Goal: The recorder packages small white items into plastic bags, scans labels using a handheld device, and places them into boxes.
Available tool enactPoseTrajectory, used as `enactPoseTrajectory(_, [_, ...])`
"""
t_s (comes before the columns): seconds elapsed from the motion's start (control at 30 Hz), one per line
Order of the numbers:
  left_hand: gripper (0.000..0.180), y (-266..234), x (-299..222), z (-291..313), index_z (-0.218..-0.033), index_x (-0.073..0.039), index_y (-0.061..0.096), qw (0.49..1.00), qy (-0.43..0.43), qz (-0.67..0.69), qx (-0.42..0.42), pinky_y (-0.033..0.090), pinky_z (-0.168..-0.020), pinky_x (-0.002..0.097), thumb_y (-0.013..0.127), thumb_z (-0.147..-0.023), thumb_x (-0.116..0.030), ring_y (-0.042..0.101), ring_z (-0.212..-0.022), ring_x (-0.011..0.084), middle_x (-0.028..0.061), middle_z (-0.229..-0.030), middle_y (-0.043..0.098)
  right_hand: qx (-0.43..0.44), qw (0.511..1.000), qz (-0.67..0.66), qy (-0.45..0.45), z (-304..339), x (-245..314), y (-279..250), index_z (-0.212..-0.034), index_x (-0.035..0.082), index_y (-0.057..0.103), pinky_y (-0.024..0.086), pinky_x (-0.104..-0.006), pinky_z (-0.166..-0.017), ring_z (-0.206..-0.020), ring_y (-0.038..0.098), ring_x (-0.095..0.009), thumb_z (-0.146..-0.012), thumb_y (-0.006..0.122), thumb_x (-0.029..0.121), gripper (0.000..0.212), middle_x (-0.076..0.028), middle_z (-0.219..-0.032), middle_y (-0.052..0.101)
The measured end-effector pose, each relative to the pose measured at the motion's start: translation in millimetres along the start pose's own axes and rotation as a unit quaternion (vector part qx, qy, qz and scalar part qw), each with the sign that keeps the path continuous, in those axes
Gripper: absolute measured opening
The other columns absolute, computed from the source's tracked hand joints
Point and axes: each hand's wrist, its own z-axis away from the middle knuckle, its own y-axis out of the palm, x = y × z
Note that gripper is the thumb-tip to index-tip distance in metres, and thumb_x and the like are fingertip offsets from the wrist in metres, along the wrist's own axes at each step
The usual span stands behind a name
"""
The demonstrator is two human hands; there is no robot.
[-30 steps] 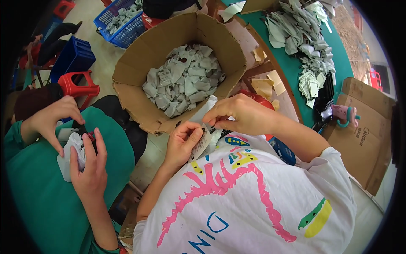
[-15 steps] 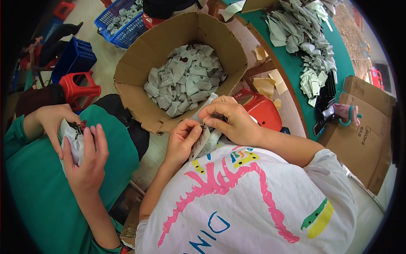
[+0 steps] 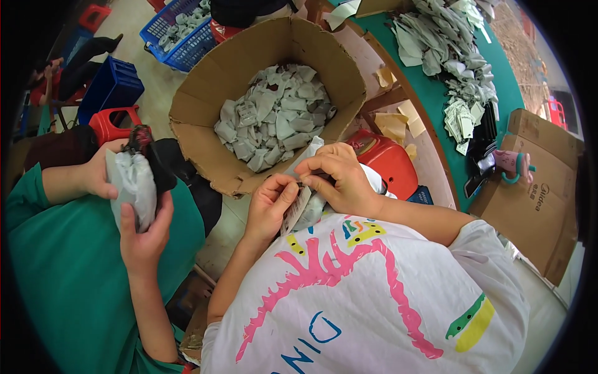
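left hand (image 3: 271,204): thumb and forefinger pinched | left forearm (image 3: 233,268): angled up from below | right hand (image 3: 341,179): fingertips pinched | right forearm (image 3: 414,219): slanting in from right | hands close together, from here

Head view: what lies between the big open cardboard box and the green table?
Brown paper or card pieces, a wooden bar and, nearer the wearer, a red stool, as the head view shows.

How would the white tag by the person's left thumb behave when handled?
The white tag is probably light, as it looks thin and flat. Its straight edge suggests fairly stiff card, though firm pinching may bend it.
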Motion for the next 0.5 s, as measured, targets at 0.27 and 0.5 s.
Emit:
enactPoseTrajectory(0.27, [0.013, 2.5, -1.4, 2.7, -0.090, -0.002, 0.056, 0.997, 0.033, -0.075, 0.004, 0.041, -0.061, 0.0164, 0.057, -0.086, -0.014, 0.049, -0.066, 0.0027, -0.0012, -0.077, 0.057, -0.020, 0.999, 0.033, -0.026, 1.6, 0.1, 5.9, -0.092, 0.009, 0.060, 0.033, -0.0314, -0.077, -0.077, 0.048, -0.018, -0.073, 0.064, 0.005, 0.020, 0.002, -0.074, 0.054])
enactPoseTrajectory(0.5, [0.011, 4.6, 4.8, 5.4, -0.084, -0.002, 0.056, 0.987, 0.080, -0.140, -0.018, 0.041, -0.056, 0.0173, 0.060, -0.085, -0.013, 0.049, -0.062, 0.0021, -0.0015, -0.072, 0.057, -0.016, 0.999, 0.026, -0.009, 3.1, 2.0, 3.8, -0.091, 0.009, 0.060, 0.033, -0.0315, -0.075, -0.074, 0.047, -0.018, -0.072, 0.063, 0.004, 0.020, 0.002, -0.073, 0.054])
